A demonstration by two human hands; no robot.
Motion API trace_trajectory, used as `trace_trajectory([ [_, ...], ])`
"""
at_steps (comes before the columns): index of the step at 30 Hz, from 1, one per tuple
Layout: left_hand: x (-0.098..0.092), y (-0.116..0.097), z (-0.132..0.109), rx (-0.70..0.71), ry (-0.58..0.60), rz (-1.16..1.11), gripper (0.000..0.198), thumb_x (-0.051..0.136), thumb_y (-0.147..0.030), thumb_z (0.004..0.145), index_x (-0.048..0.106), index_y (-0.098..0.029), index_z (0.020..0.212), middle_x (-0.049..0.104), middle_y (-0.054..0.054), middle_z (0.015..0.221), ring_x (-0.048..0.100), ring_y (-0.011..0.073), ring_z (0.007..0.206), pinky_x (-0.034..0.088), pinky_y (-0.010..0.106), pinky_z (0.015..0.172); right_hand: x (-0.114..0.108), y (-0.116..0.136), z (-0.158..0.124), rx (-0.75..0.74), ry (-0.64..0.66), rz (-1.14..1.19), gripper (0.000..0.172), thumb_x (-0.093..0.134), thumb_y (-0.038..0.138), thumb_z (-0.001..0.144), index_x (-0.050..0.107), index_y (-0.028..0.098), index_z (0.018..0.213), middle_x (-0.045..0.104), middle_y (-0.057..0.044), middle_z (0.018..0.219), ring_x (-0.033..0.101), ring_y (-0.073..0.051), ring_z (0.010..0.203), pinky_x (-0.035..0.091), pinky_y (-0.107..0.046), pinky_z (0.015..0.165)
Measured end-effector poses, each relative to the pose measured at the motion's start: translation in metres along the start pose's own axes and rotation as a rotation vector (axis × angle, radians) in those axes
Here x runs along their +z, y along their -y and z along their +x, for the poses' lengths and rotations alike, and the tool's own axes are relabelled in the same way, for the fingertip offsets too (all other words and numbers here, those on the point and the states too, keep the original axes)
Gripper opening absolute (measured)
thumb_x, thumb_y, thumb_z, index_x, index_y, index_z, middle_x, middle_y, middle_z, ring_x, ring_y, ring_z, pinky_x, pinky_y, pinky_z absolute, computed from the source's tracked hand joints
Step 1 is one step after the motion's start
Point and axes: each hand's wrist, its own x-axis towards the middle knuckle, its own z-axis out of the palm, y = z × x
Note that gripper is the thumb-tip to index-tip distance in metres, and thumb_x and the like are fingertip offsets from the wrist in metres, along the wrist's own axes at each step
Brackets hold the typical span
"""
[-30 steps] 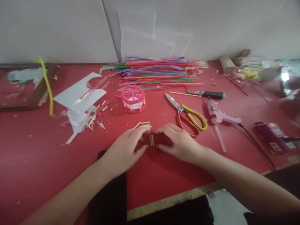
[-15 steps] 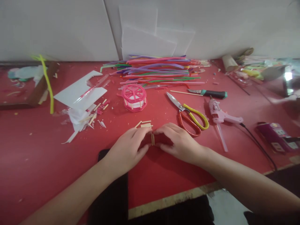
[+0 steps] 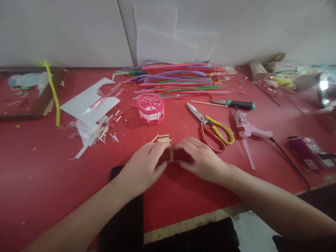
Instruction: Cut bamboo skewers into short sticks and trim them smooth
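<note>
Two short wooden sticks (image 3: 171, 155) stand side by side between my hands, close together. My left hand (image 3: 143, 166) pinches them by their ends from the left, thumb at the near end and fingers at the far end. From the right, my right hand (image 3: 201, 159) does the same with its thumb and fingertips. Just beyond my fingertips lie several more cut wooden sticks (image 3: 164, 139). Farther back sits a small round pink frame (image 3: 151, 108) with wooden uprights and a white band inside.
Right of my hands lie scissors (image 3: 207, 127), a utility knife (image 3: 240, 104) and a pink glue gun (image 3: 245, 127) with its cord. Colourful pipe cleaners (image 3: 175, 78) line the wall. Left are white card (image 3: 76, 105) and scraps. A black flat object (image 3: 123, 217) lies under my left forearm.
The two sticks between my fingertips are now closer together, with the gap between them nearly gone. Both hands have otherwise stayed in place.
</note>
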Motion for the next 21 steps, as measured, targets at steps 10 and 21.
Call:
trace_trajectory([
  [10, -0.0012, -0.0023, 0.0009, -0.014, -0.014, -0.002, 0.036, 0.059, -0.012, 0.085, 0.050, -0.019, 0.120, 0.066, 0.011, 0.117, 0.062, 0.0287, 0.113, 0.055, 0.045, 0.091, -0.0004, 0.0016, 0.0009, 0.016, 0.008, 0.011, 0.027, 0.064, 0.015, 0.083, 0.057, 0.018, 0.109, 0.068, -0.010, 0.102, 0.063, -0.024, 0.096, 0.055, -0.042, 0.084],
  [21, -0.0009, -0.0016, 0.0002, -0.028, 0.002, -0.012, 0.038, 0.060, -0.012, 0.085, 0.051, -0.016, 0.121, 0.066, 0.012, 0.116, 0.062, 0.0293, 0.112, 0.055, 0.047, 0.092, -0.0014, 0.0024, 0.0011, 0.011, 0.022, 0.005, 0.025, 0.063, 0.014, 0.084, 0.056, 0.017, 0.108, 0.067, -0.010, 0.101, 0.063, -0.024, 0.096, 0.054, -0.040, 0.084],
])
